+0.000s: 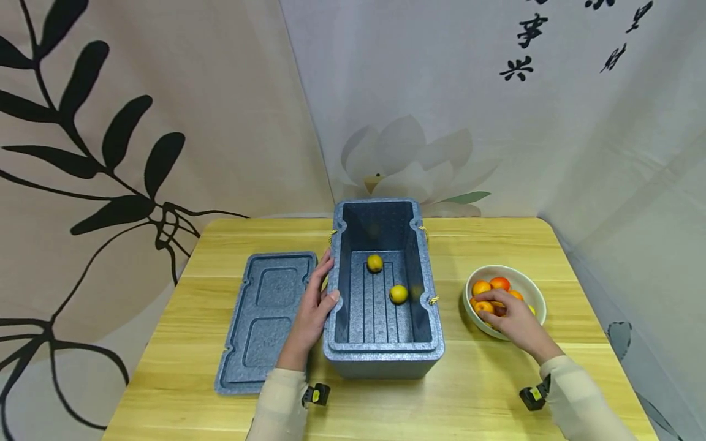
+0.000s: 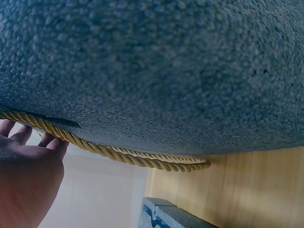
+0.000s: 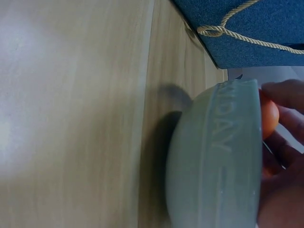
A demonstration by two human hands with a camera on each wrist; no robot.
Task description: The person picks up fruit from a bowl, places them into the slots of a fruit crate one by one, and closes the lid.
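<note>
A deep blue-grey speckled foam box stands lidless on the table, with two small round yellow fruits on its ribbed floor. My left hand rests against the box's left wall, thumb at the rim. In the left wrist view, its fingers reach up beside the twisted gold rope handle. On the right, my right hand reaches into a pale green bowl of several orange and yellow fruits. Thumb and fingers pinch a small orange fruit at the bowl's left side; the palm hides part of the pile.
The box's flat lid lies on the wooden table left of the box, close to my left forearm. Behind the table hangs a printed curtain. Raised letters mark the bowl's outer wall.
</note>
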